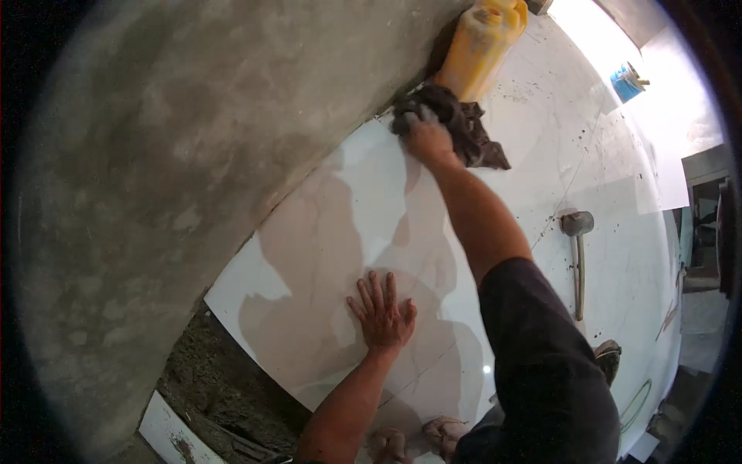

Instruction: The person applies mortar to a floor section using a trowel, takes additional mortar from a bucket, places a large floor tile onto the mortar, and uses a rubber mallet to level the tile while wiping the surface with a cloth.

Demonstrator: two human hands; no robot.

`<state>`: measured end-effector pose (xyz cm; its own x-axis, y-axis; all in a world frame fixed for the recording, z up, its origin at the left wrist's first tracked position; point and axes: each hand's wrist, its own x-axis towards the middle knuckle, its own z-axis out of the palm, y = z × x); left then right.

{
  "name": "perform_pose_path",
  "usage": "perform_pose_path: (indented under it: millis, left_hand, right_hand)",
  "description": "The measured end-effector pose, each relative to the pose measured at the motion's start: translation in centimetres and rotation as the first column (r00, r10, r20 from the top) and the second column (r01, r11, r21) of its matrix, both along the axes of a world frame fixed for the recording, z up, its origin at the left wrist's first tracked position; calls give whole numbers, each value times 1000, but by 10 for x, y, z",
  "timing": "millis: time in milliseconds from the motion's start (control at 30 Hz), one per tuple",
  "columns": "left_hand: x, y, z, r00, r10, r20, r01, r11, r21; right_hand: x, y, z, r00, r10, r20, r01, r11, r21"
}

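Note:
Fingers spread, my left hand (381, 317) lies flat on a glossy white floor tile (309, 232) beside the wall. My right arm reaches far forward to the tile's upper end. There my right hand (427, 138) grips a dark, crumpled rag (464, 127) pressed against the tile near the wall's foot. Part of the rag spreads loosely to the right of the hand, and some fingertips are buried in it. Just beyond the rag stands a yellow plastic jerrycan (479, 50), close to the wall.
A bare grey cement wall (154, 155) borders the tile on the left. Rough dark mortar (224, 371) shows at the tile's lower left edge, with another white tile piece (174, 429) beyond. On the right lie a rubber mallet (578, 263) and a blue can (627, 82). My bare feet (444, 433) are below.

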<state>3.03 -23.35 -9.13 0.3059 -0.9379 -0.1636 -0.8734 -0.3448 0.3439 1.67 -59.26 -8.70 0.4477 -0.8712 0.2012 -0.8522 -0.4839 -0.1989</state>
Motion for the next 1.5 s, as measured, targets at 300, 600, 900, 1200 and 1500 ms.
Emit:
perform_pose_path:
  millis: [300, 600, 900, 1200, 1500]
  left_hand:
    - [0, 1, 0, 1000, 12, 17, -12, 1000, -11]
    - [-14, -3, 1, 993, -9, 118, 5, 999, 32]
    - [-24, 11, -2, 969, -143, 202, 145, 989, 7]
    - [-32, 79, 3, 937, -240, 252, 228, 971, 76]
    - [-36, 127, -3, 955, 117, 272, -146, 985, 89]
  right_hand:
    - [-232, 50, 41, 961, 100, 257, -38, 972, -233]
    - [-470, 194, 19, 641, -660, -392, 768, 555, 321]
    - [-360, 202, 63, 702, -703, 111, 581, 656, 482]
    - [-226, 382, 62, 844, -451, 290, 89, 651, 754]
    - [-200, 408, 46, 864, -222, 452, -285, 524, 802]
